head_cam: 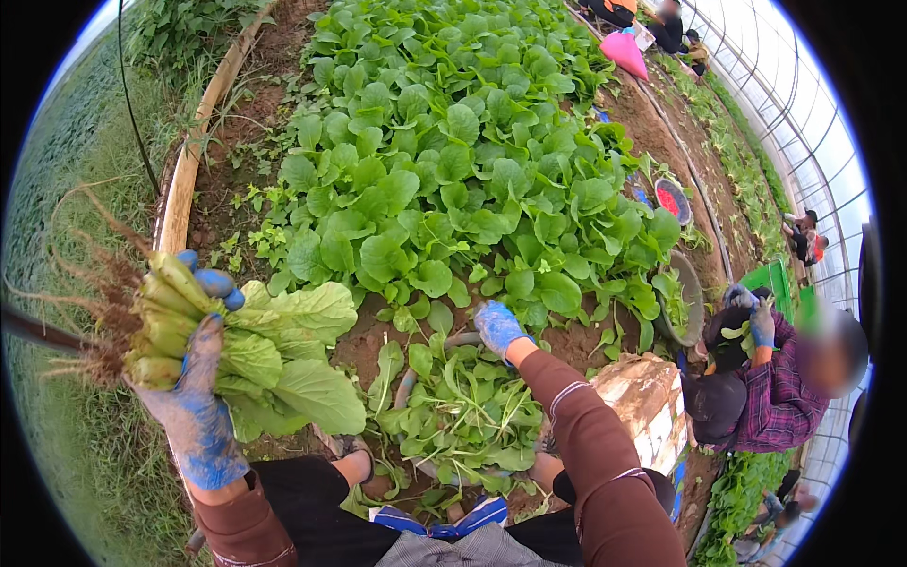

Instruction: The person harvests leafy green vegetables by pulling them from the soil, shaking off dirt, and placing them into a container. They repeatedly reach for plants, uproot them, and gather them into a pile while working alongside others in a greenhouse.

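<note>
My left hand [198,397], in a blue-and-grey work glove, is closed around a bunch of leafy greens [283,361], with the soil-covered roots pointing left and the leaves right. My right hand [502,329], gloved in blue, reaches to the near edge of the bed of growing greens [439,184]. Its fingertips are partly hidden, so whether it grips a plant cannot be told. Between my feet, below the right hand, loose picked leaves and small plants [460,418] heap over a round container, whose rim [405,390] shows at the left.
A person in a plaid shirt [772,397] sits at the right, holding greens beside a round basin [684,298] and a green crate [771,283]. A worn sack or box [641,404] lies near my right arm. A wooden rail [186,177] runs along the left. Other people work farther off.
</note>
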Demonstrator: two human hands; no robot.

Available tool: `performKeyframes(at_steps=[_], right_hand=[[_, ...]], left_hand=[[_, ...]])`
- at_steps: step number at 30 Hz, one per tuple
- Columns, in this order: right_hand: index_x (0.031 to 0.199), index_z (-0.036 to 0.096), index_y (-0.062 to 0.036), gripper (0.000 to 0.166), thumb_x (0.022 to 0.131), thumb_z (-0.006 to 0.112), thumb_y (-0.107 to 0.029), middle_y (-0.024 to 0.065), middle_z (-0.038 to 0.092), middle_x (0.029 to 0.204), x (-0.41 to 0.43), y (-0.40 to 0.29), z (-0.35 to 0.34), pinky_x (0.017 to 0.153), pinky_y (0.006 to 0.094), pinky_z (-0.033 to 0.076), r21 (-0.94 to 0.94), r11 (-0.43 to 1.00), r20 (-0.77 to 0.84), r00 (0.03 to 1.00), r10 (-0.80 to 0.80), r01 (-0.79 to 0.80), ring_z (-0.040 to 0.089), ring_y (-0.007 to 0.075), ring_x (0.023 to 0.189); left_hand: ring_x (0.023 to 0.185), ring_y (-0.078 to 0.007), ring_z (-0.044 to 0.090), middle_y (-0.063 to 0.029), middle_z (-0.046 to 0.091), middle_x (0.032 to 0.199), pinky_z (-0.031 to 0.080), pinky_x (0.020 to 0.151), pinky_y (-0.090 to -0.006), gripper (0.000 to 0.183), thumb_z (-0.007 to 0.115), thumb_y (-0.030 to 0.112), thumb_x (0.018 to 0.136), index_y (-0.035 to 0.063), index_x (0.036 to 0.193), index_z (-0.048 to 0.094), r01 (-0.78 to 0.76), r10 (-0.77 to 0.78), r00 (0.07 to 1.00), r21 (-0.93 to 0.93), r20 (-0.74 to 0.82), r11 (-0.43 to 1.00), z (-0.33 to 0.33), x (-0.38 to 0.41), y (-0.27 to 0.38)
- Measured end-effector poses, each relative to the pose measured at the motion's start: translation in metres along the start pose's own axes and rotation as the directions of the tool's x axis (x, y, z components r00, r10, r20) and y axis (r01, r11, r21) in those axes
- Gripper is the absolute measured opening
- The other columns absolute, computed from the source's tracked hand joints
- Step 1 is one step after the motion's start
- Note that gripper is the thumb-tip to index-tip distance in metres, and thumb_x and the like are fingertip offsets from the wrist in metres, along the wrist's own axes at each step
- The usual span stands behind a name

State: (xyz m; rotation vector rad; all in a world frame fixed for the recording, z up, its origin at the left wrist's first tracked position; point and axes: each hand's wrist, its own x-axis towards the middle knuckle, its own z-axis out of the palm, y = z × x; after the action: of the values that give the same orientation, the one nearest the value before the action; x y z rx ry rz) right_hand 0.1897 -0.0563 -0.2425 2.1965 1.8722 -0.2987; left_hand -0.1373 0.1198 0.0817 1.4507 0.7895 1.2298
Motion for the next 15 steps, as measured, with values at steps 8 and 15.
performKeyframes(at_steps=[8, 15], right_hand=[[0.105, 0.070, -0.0129, 0.024, 0.087, 0.056, -0.020, 0.0081, 0.068, 0.108, 0.043, 0.074, 0.101, 0.085, 0.0479, 0.046, -0.374, 0.920, 0.481, 0.824, 0.300, -0.117, 0.064, 0.0265, 0.101], [0.091, 0.072, -0.0100, 0.019, 0.082, 0.058, -0.018, 0.0109, 0.070, 0.097, 0.047, 0.069, 0.083, 0.071, 0.0379, 0.053, -0.136, 0.982, 0.440, 0.880, 0.180, -0.133, 0.068, 0.0250, 0.089]], left_hand=[[0.091, -0.0194, 0.054, -0.0107, 0.057, 0.105, 0.044, 0.087, -0.0318, 0.059, 0.056, 0.004, 0.078, -0.0090, 0.133, 0.037, 0.142, -0.138, 0.986, 0.033, -0.097, 0.989, 0.007, 0.027, -0.035], [0.092, -0.0189, 0.053, -0.0113, 0.056, 0.108, 0.043, 0.088, -0.0313, 0.062, 0.059, 0.008, 0.079, -0.0070, 0.134, 0.035, 0.233, -0.233, 0.972, 0.001, -0.037, 0.972, 0.014, 0.038, -0.043]])
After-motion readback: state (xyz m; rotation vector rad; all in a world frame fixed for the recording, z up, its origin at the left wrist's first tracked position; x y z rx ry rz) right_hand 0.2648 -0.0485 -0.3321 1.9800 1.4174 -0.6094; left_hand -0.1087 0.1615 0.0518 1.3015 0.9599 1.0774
